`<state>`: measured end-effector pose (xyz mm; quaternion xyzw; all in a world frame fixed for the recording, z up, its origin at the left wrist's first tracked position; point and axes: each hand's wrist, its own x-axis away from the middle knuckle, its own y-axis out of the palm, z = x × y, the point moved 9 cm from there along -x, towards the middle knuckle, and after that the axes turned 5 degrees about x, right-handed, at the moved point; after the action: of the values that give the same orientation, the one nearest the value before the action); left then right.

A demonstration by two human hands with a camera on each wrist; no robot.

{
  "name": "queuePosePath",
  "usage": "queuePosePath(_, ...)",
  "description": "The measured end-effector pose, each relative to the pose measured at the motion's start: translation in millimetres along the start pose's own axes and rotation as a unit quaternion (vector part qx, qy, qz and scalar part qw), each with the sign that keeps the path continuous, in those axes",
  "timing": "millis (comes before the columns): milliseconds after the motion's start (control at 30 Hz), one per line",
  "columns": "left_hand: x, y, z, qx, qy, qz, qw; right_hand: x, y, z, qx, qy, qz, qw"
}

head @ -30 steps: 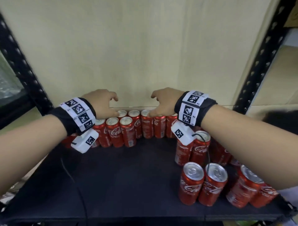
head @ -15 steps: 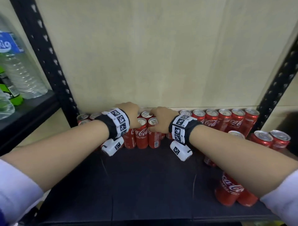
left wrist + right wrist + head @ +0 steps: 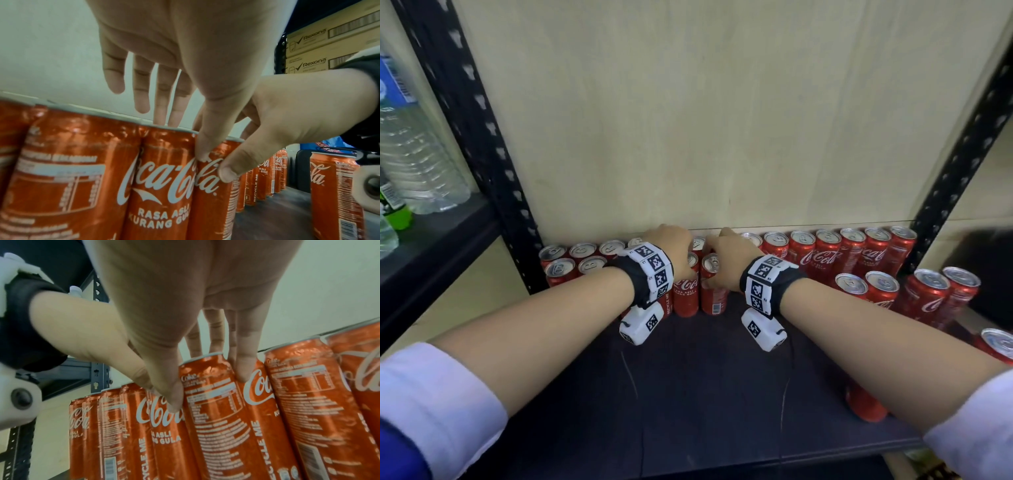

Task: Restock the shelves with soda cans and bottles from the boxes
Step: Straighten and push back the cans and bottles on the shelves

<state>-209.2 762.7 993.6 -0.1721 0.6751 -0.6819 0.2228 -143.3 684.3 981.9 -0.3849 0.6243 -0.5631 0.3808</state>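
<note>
Red soda cans (image 3: 690, 291) standing in rows at back of shelf (image 3: 722, 394). Left hand (image 3: 671, 250) pinching one can top; right hand (image 3: 726, 263) gripping neighbouring can (image 3: 714, 291). Likely step: squaring second row. Next: pushing loose cans (image 3: 928, 294) flush, gently.

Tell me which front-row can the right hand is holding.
The label-side can, right of the logo-facing can; the right hand grips its top.
</note>
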Motion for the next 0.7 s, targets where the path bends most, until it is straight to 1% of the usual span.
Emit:
queuePosePath(200, 5.3, 8.7, -1.1, -0.006, -0.001, 0.000, 1.000, 2.1, 4.8, 3.8, -0.002, 0.007, -0.005, 1.000)
queuePosePath(400, 20.3, 14.2, 12.3, -0.025, 0.042, -0.015, 0.999, 9.8, 11.9, 7.0, -0.027, 0.015, -0.010, 0.999)
queuePosePath(500, 28.8, 16.6, 14.5, -0.019, 0.039, -0.018, 0.999, 14.3, 14.7, 8.0, -0.031, 0.024, -0.011, 0.999)
queuePosePath(633, 36.9, 18.7, 20.1, 0.002, 0.036, -0.037, 0.999, 20.2, 15.2, 8.6, -0.037, 0.031, -0.010, 0.999)
queuePosePath(700, 40.5, 17.2, 24.4, 0.005, 0.040, -0.035, 0.999, 23.5, 15.2, 7.3, -0.039, 0.031, -0.006, 0.999)
